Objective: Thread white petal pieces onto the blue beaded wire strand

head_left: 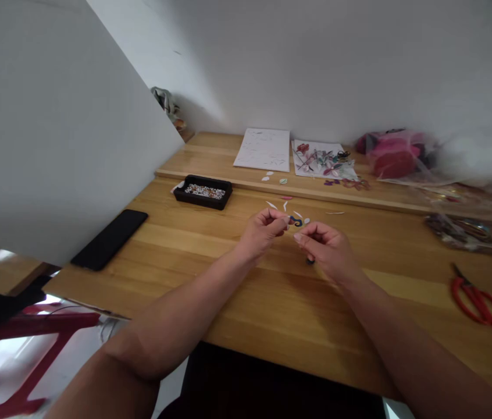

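Note:
Over the middle of a wooden table (272,291), my left hand (263,230) is curled with its fingertips pinched together on something tiny I cannot make out. My right hand (327,247) is also curled, with thumb and forefinger pressed together just right of the left hand. Between the two hands lies a small dark blue curled piece (296,222). A few small white petal-shaped bits (285,205) lie just beyond the fingers. A small dark object (310,261) sits under my right hand.
A black tray of small beads (203,191) stands at the left, a black phone (110,238) nearer the left edge. A white sheet (264,149) and a sheet with coloured shapes (322,159) lie at the back. Red scissors (481,302) lie right; plastic bags (403,154) at back right.

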Demonstrator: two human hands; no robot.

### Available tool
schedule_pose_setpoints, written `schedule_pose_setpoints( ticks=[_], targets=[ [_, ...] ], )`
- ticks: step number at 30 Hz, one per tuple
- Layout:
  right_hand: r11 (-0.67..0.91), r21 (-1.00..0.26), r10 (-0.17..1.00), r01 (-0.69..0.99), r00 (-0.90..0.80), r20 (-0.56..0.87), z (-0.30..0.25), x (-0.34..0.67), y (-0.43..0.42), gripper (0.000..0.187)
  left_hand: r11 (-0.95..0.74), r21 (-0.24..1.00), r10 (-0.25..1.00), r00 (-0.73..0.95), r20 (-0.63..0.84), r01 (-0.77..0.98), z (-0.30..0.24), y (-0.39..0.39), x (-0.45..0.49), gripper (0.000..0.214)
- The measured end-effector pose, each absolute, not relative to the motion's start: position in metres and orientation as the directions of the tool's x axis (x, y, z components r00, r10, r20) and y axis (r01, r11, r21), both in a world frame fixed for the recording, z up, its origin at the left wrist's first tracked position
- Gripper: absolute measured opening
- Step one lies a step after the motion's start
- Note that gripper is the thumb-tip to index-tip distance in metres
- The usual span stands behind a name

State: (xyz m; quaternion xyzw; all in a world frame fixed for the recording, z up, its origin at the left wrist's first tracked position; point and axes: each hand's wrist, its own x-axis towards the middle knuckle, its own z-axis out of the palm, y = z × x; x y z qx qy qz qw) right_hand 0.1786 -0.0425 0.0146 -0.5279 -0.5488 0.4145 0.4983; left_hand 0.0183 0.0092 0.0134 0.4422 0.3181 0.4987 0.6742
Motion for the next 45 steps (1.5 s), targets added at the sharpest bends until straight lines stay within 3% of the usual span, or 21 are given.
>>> schedule_pose_setpoints(
  ticks=[8,13,30,35,39,42,45],
  targets=[
    [0.316,-0.767,0.881,0.559,0.128,0.456,0.03,0.181,-0.053,0.01,0.07,0.956,0.943,0.331,0.03,-0.286,0.013,0.009,0.017,0.023],
    [0.384,-0.658,0.803,0.648,0.117,0.584,0.032,0.188,-0.052,0.007,0.069,0.975,0.893,0.449,0.034,-0.212,0.015,0.006,0.015,0.021],
    [0.233,-0.875,0.925,0.424,0.182,0.334,0.027,0.195,-0.04,0.012,0.217,0.96,0.791,0.608,-0.067,-0.176,0.022,0.002,0.012,0.031],
    [0.073,-0.993,0.985,0.088,0.148,0.086,0.02,0.19,-0.035,0.024,0.225,0.941,0.823,0.566,-0.045,-0.254,0.021,0.003,0.012,0.032],
    [-0.081,-0.987,0.994,-0.137,0.063,-0.09,0.019,0.181,-0.038,0.03,0.213,0.927,0.866,0.499,-0.033,-0.308,0.021,0.003,0.013,0.031],
    [-0.125,-0.976,0.991,-0.18,0.015,-0.13,0.017,0.176,-0.041,0.03,0.186,0.926,0.902,0.43,-0.028,-0.33,0.02,0.004,0.013,0.03],
    [-0.103,-0.988,0.994,-0.119,0.017,-0.105,0.016,0.175,-0.042,0.027,0.141,0.934,0.937,0.35,-0.019,-0.327,0.018,0.006,0.014,0.028]
  ],
)
